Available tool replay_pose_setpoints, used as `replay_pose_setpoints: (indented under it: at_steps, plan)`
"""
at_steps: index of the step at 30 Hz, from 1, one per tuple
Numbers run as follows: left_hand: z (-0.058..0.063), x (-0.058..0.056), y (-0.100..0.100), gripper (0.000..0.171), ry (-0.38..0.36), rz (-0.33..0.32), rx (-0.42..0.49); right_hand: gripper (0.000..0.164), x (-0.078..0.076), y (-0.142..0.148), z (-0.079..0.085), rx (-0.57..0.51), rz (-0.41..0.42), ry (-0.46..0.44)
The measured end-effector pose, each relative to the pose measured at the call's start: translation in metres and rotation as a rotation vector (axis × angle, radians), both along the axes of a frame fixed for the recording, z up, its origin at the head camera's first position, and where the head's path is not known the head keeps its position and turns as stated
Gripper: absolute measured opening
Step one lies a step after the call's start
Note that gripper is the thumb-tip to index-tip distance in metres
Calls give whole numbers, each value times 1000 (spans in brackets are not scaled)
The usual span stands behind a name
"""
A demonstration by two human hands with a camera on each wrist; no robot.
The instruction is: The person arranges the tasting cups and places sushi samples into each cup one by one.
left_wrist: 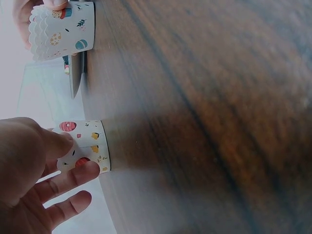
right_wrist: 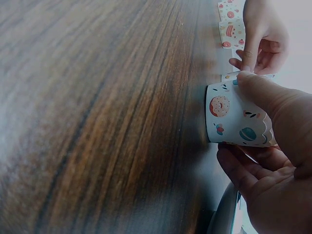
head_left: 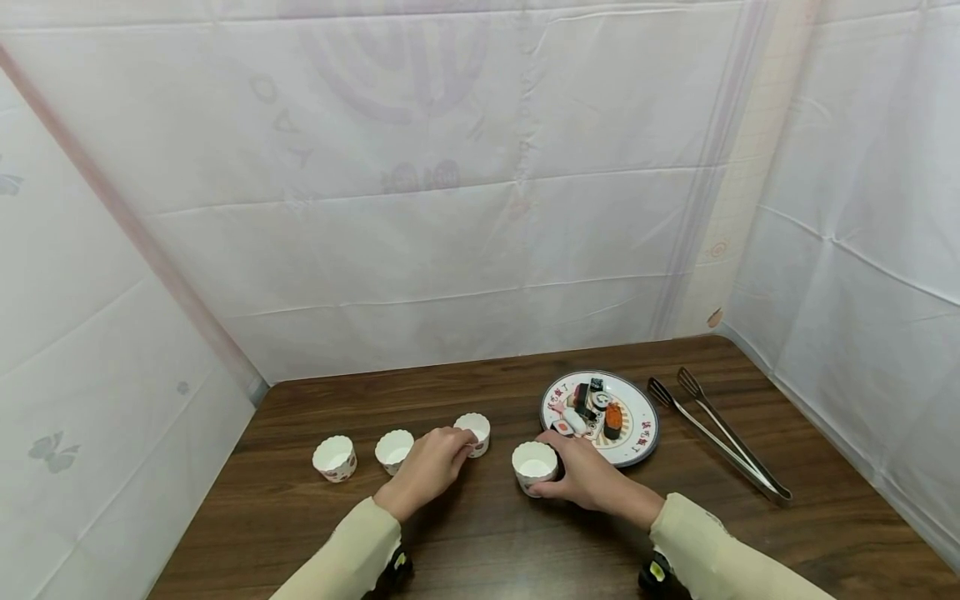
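Four scalloped white paper baking cups, printed with small sweets, stand in a loose row. My left hand [head_left: 426,468] has its thumb and fingers on the third cup [left_wrist: 90,139], which stands upright on the table. My right hand [head_left: 588,477] grips the rightmost cup [right_wrist: 239,114] by its sides, thumb on one side and fingers on the other. That cup [head_left: 534,467] is upright, and its inside looks bare white. Left of my left hand are the leftmost cup [head_left: 335,460] and the second cup [head_left: 393,448], the latter close to the hand.
Beyond my right hand a round plate [head_left: 647,417] holds several sushi pieces [head_left: 592,408]. Metal tongs [head_left: 738,450] lie to the plate's right on the dark wooden table [head_left: 300,533]. White sheeting [head_left: 450,250] hangs along the back and both sides.
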State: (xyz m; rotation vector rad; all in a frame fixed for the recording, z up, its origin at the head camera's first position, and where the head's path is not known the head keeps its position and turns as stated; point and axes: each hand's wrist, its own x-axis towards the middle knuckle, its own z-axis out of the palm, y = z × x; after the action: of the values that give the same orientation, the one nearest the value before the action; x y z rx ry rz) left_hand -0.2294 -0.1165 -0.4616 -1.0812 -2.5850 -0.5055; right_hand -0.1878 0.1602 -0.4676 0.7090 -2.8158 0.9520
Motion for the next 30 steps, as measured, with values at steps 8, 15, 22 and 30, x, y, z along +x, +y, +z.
replay_pose_setpoints:
  at_steps: [8, 15, 22, 30]
  plan:
    - [1, 0, -1, 10, 3, -2, 1, 57, -1, 0, 0, 0, 6, 2]
    - [1, -1, -2, 10, 7, -5, -2, 57, -1, 0, 0, -8, 10, 1]
    - [1, 1, -3, 21, 43, -35, 27, 58, 1, 0, 0, -7, 7, -10]
    - [9, 4, 2, 35, 71, -99, 45, 58, 2, 1, 1, -2, 9, -20]
